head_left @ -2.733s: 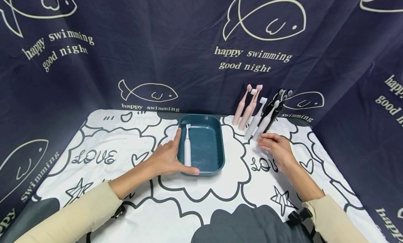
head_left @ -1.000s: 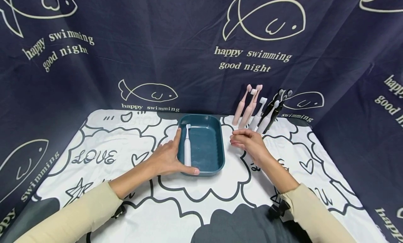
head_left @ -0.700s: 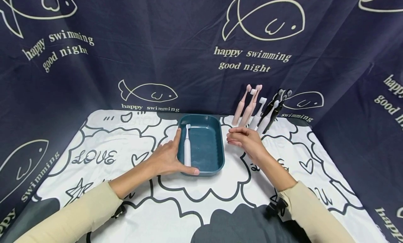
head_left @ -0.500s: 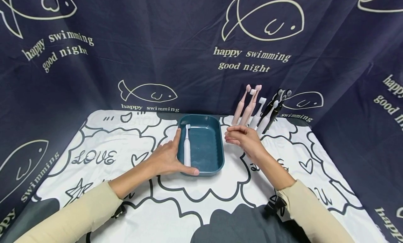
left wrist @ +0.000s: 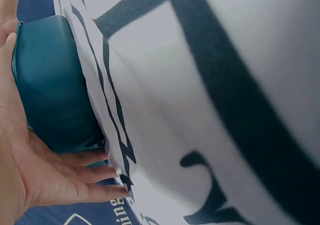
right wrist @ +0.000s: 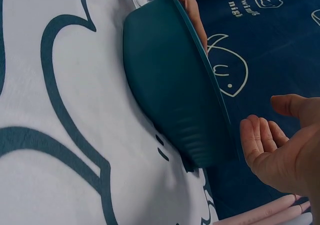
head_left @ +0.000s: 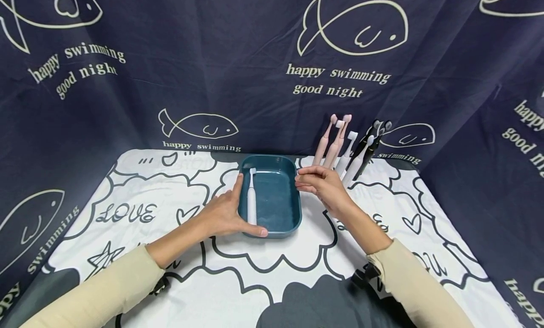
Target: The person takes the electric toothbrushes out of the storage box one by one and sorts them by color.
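A dark teal rectangular basin point(head_left: 278, 203) sits mid-table with a white electric toothbrush point(head_left: 251, 205) lying along its left side. My left hand point(head_left: 223, 214) rests spread around the near left corner, thumb over the front rim and index finger along the left rim. The left wrist view has its other fingers stretched straight against the basin's wall point(left wrist: 55, 85). My right hand point(head_left: 325, 189), fingers loosely bent and holding nothing, hovers at the right rim; in the right wrist view a small gap separates the fingertips point(right wrist: 252, 127) from the basin.
Behind my right hand, pink toothbrushes point(head_left: 321, 148), white toothbrushes point(head_left: 357, 164) and black toothbrushes point(head_left: 370, 151) stand leaning at the back right. A dark blue fish-print curtain point(head_left: 204, 59) rises behind the table, which wears a white cloth with black drawings point(head_left: 170, 191).
My right hand has come from the base of the white standing toothbrushes leftward to the basin's right rim. My left hand, the basin and the toothbrush inside have stayed put.
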Available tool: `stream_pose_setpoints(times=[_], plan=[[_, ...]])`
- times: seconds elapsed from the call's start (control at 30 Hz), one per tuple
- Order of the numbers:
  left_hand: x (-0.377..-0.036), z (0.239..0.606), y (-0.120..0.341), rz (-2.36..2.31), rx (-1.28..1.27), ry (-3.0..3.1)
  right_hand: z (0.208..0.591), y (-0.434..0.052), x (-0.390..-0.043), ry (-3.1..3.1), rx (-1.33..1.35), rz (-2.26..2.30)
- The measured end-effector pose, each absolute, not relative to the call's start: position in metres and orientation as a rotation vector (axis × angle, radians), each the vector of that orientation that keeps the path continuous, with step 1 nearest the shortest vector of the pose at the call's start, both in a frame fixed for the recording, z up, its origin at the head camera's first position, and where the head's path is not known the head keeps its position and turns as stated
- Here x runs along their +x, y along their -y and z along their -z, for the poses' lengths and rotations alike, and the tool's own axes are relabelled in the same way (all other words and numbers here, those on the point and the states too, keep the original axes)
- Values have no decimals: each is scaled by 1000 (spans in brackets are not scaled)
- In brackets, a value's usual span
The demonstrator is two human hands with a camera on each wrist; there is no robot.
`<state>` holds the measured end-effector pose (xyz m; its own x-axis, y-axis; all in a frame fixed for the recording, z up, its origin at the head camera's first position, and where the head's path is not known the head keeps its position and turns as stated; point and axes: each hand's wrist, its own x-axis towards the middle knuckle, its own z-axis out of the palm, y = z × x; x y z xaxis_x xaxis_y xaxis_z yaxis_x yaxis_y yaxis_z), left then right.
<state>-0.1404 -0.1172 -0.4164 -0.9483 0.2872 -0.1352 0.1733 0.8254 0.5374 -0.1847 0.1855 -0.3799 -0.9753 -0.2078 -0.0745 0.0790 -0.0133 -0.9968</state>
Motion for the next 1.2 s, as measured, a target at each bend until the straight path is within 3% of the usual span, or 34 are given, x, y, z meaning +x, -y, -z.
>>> stream_pose_setpoints(times=[1.2], plan=[[-142,416,118,-861,374,-2776,383,-148,-180,-1982,-200,2073]])
